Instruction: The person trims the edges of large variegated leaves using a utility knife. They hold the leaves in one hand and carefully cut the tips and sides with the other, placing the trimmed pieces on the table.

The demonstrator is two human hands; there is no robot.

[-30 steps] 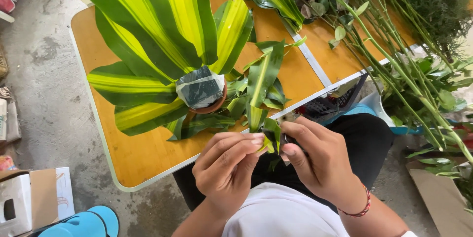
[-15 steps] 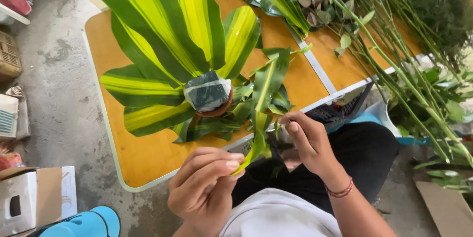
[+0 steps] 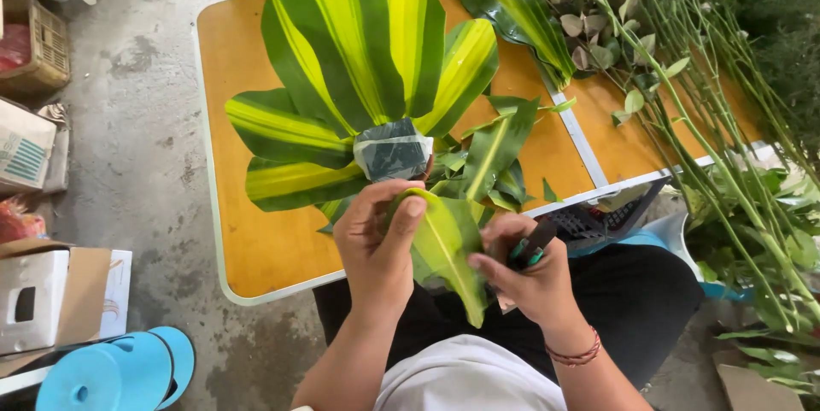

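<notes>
Left hand point(image 3: 376, 240) grip clamped on a folded green-yellow leaf point(image 3: 444, 249), thumb on top; right hand point(image 3: 525, 278) grip closed on a small black-and-teal tool point(image 3: 531, 246) touching the leaf's right edge. Leaf held just below the wrapped foam block point(image 3: 393, 148), off the near edge of the orange desk point(image 3: 256, 240); fanned striped leaves point(image 3: 359, 61) spread behind the block.

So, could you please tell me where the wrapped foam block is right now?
In the head view, the wrapped foam block sits on the orange table at the base of the fanned striped leaves, just beyond the left hand.
</notes>
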